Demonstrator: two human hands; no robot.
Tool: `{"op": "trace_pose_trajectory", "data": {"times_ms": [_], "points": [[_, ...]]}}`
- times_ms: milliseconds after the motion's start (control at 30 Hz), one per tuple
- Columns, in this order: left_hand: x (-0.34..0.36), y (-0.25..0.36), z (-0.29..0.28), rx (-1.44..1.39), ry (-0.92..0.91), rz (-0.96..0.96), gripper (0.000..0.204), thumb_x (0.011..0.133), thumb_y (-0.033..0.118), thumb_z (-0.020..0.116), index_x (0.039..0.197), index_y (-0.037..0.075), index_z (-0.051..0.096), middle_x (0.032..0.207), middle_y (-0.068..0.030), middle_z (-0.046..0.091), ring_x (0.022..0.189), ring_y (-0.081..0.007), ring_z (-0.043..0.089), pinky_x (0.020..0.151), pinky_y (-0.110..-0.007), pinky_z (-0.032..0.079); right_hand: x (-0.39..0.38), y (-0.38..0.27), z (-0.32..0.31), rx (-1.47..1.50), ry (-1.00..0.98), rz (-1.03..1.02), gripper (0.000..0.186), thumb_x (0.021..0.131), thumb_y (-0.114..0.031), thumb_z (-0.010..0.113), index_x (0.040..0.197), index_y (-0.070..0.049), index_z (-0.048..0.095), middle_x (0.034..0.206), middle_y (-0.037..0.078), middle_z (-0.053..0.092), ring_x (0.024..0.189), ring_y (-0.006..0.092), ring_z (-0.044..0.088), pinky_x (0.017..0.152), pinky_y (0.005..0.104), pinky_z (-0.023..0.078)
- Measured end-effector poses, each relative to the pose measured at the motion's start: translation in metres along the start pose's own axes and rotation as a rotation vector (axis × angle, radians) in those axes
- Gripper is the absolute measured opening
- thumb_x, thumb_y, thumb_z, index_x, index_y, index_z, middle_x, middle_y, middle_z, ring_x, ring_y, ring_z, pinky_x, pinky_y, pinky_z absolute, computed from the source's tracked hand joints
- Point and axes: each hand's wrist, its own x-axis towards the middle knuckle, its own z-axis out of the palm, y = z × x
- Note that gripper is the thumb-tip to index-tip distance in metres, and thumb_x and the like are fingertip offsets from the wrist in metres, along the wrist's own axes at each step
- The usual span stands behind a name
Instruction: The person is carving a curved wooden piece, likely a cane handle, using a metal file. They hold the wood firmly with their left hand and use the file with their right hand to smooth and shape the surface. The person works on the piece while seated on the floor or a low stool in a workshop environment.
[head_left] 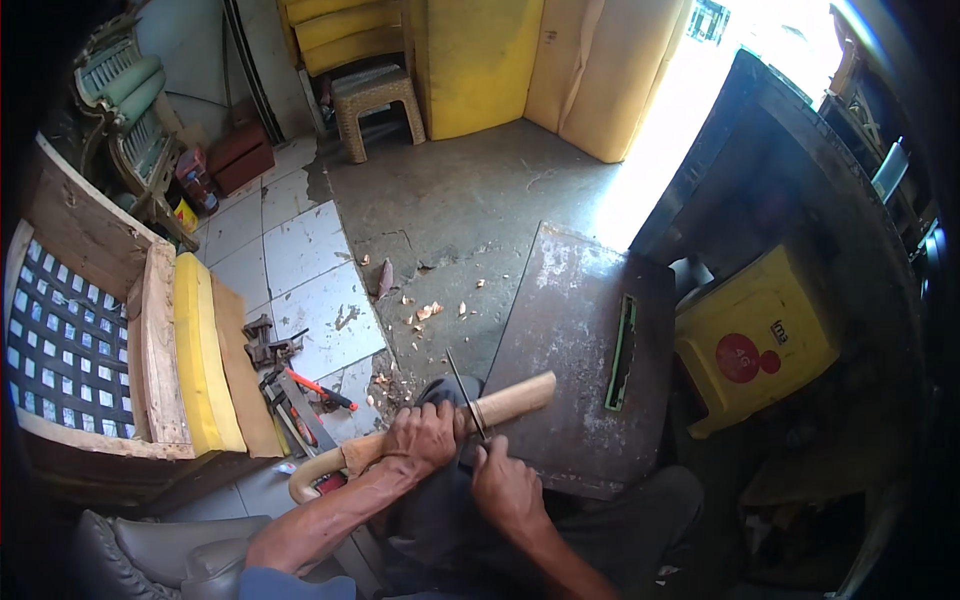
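Observation:
A pale carved wooden piece [520, 399] lies slantwise across my lap; its lower-left end curves round like a hook. My left hand [422, 437] is closed over its middle. In my right hand [508, 487], just right of it, the fingers close on the near end of a thin dark file [463, 388]. The file crosses the wood right beside my left hand, its far tip pointing up and away. Whether its near end has a handle is hidden by my fingers.
A dark worn board [570, 330] with a green-edged slot lies close on the right, beside a yellow plastic stool [757, 340]. Wood chips [429, 311] litter the floor. Clamps [297, 410] and a yellow-padded wooden frame [208, 350] stand left. Yellow foam slabs [480, 70] stand behind.

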Motion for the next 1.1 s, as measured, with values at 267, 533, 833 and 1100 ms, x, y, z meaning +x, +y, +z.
{"op": "trace_pose_trajectory", "data": {"times_ms": [267, 533, 833, 1100], "points": [[-0.003, 0.006, 0.003, 0.018, 0.047, -0.014, 0.026, 0.095, 0.03, 0.06, 0.081, 0.009, 0.058, 0.068, -0.0113, 0.057, 0.058, -0.0296, 0.061, 0.057, -0.045, 0.047, -0.006, -0.006, 0.0, -0.056, -0.041, 0.052, 0.028, 0.106, -0.034, 0.048, 0.11, -0.007, 0.051, 0.077, 0.03, 0.07, 0.075, 0.0506, 0.07, 0.07, 0.0622, 0.056], [0.011, -0.008, 0.001, -0.011, -0.013, -0.089, 0.029, 0.099, 0.033, 0.056, 0.081, 0.01, 0.057, 0.07, -0.0146, 0.062, 0.06, -0.0326, 0.066, 0.058, -0.047, 0.049, -0.049, 0.014, -0.005, -0.101, -0.031, 0.012, 0.026, 0.106, -0.033, 0.05, 0.106, -0.007, 0.05, 0.071, 0.024, 0.071, 0.066, 0.0472, 0.071, 0.061, 0.0581, 0.058], [0.016, 0.005, -0.02, -0.077, -0.25, -0.109, 0.034, 0.102, 0.033, 0.051, 0.085, 0.005, 0.062, 0.067, -0.0216, 0.067, 0.059, -0.0414, 0.069, 0.058, -0.053, 0.057, -0.038, 0.024, -0.001, 0.014, -0.02, 0.01, 0.027, 0.106, -0.033, 0.051, 0.106, -0.006, 0.05, 0.074, 0.024, 0.071, 0.065, 0.0481, 0.07, 0.06, 0.0598, 0.057], [0.026, 0.009, -0.037, -0.124, -0.445, -0.173, 0.033, 0.1, 0.029, 0.047, 0.091, 0.002, 0.064, 0.066, -0.0269, 0.067, 0.064, -0.0469, 0.07, 0.065, -0.059, 0.057, -0.021, 0.017, 0.009, 0.088, -0.008, 0.018, 0.025, 0.106, -0.03, 0.051, 0.107, -0.005, 0.05, 0.076, 0.025, 0.071, 0.069, 0.0476, 0.071, 0.063, 0.0602, 0.057]]}}
